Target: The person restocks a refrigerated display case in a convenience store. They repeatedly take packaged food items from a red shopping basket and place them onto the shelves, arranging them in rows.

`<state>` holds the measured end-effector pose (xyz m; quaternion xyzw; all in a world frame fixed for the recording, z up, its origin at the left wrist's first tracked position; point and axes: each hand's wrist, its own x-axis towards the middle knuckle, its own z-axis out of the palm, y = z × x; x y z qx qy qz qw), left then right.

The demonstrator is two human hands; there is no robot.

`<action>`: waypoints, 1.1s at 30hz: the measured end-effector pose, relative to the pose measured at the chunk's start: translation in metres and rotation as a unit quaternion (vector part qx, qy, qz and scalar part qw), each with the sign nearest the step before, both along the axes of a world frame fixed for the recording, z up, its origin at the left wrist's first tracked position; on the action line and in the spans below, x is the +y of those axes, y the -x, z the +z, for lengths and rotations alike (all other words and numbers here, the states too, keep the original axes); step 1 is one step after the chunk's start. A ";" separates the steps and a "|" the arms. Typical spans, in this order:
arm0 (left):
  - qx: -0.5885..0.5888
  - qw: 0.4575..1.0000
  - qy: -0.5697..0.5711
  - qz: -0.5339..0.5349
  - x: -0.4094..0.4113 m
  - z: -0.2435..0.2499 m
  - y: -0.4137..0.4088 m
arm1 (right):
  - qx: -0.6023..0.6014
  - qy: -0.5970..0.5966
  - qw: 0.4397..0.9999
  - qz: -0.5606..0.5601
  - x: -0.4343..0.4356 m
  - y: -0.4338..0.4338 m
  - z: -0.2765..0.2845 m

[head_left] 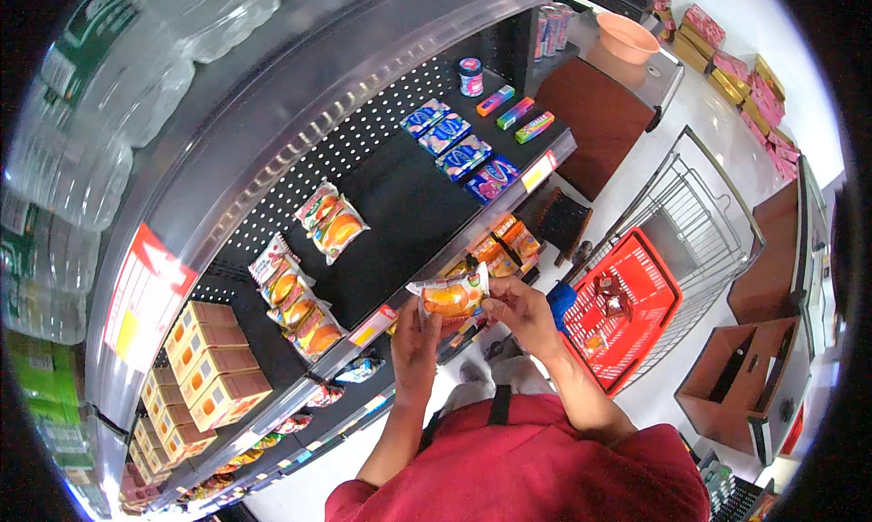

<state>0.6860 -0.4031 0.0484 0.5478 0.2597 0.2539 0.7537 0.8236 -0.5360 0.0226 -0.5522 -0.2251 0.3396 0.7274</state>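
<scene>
Between both hands I hold a plastic-wrapped bun in front of the shelf edge. My left hand pinches its lower left side, and my right hand grips its right end by the wrapper. Similar wrapped buns lie in a row on the black shelf to the left. Farther back on that shelf is another group of wrapped buns. A red plastic basket stands to my right, with a dark brown packet and a small wrapped item inside.
The basket sits at a metal shopping cart. Blue packs and candy packs occupy the shelf's far end; stacked cartons fill its near end. Packed bottles stand above. A wooden cabinet is at right.
</scene>
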 end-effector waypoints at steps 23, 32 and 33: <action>-0.035 0.989 -0.050 0.134 0.030 0.020 0.029 | -0.133 0.009 0.986 0.104 0.068 0.011 0.009; 0.204 0.946 -0.246 -0.047 0.044 0.056 0.030 | -0.153 0.022 0.969 0.193 0.092 -0.017 0.054; 0.187 0.945 -0.266 -0.032 0.048 0.051 0.032 | -0.142 0.004 0.968 0.207 0.094 -0.021 0.045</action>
